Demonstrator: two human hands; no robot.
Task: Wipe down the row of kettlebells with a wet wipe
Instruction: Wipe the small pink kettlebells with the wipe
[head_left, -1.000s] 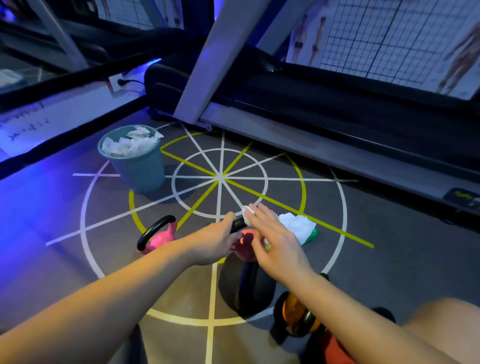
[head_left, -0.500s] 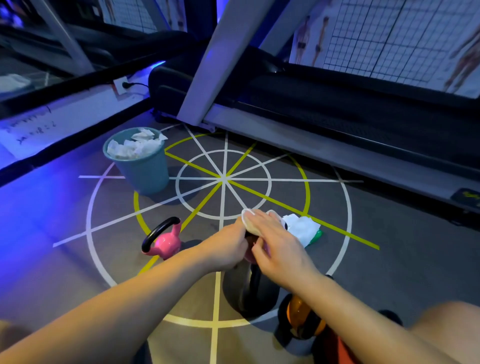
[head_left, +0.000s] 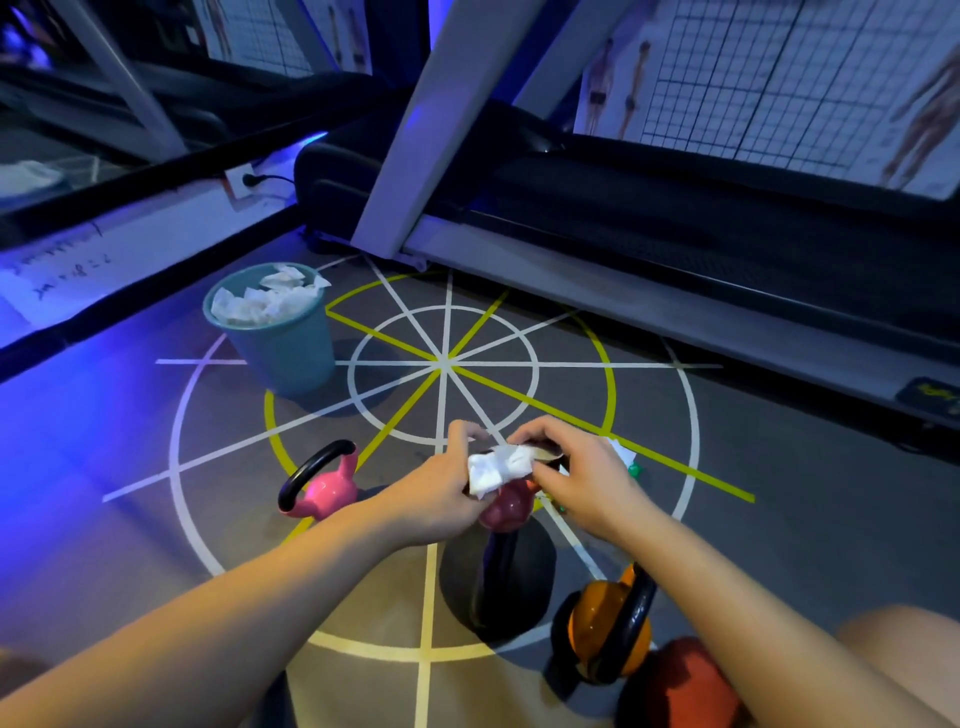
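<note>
Grip closed both sides: left hand (head_left: 441, 493) and right hand (head_left: 584, 480) pinch limp wipe (head_left: 496, 467) by its ends above heavy-looking kettlebell (head_left: 506, 509), centre frame.

Gym floor, treadmill (head_left: 649, 208), kettlebells (head_left: 322, 486), painted agility circle (head_left: 441, 364), anatomy posters (head_left: 779, 78)

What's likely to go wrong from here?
1. The wipe is bunched between the left hand and right hand, so it may skip parts of the dark pink kettlebell.
2. The bin is heaped with used wipes; another may spill out.
</note>
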